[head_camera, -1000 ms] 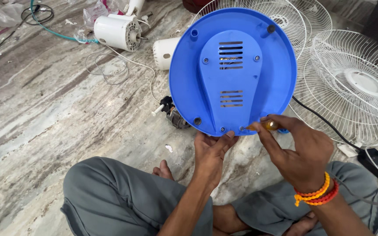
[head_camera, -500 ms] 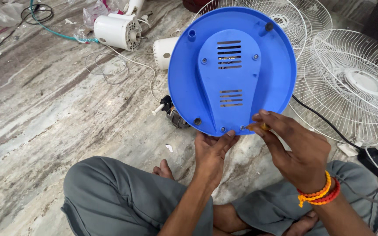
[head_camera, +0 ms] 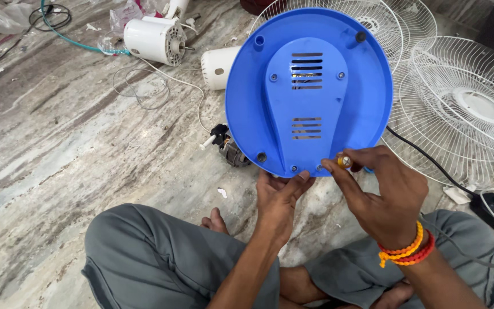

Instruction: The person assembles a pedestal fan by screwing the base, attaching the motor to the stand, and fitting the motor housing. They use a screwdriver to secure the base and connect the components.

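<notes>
Left hand (head_camera: 278, 197) gripping blue fan base (head_camera: 310, 91) at lower rim, frame centre, right hand (head_camera: 381, 191) pinching small yellow tool (head_camera: 345, 162), tip mostly hidden, wire guards (head_camera: 458, 109) cut off upper right.

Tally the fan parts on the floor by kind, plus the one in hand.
Blue round base cover: 1
White wire fan guards: 2
White motor housings: 2
Small bare motor: 1
Total: 6
</notes>
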